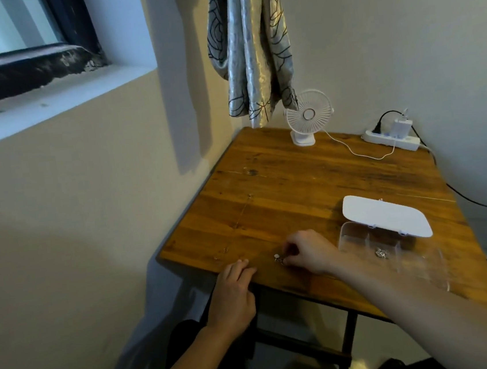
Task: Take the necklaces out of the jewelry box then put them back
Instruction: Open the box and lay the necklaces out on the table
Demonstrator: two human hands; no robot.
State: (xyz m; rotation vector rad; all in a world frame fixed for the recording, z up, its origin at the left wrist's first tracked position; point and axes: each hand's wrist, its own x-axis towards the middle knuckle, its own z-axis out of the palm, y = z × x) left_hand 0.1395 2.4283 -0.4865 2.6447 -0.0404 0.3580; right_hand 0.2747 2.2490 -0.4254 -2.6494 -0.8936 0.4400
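A clear plastic jewelry box (pixel 359 239) with a white lid (pixel 386 214) folded back stands open on the right of the wooden table (pixel 296 184). A small silver piece (pixel 381 253) lies in one compartment. My right hand (pixel 309 252) pinches a small necklace pendant (pixel 277 258) against the tabletop near the front edge. My left hand (pixel 232 293) rests on the table's front edge with fingers curled, holding nothing I can see. A thin chain (pixel 244 214) stretches across the left part of the table, with small bits (pixel 224 250) near the front left corner.
A small white fan (pixel 307 117) stands at the back of the table, its cable running to a white power strip (pixel 393 138) at the back right. A patterned curtain (pixel 249 48) hangs above the back corner. Walls close in on the left and behind.
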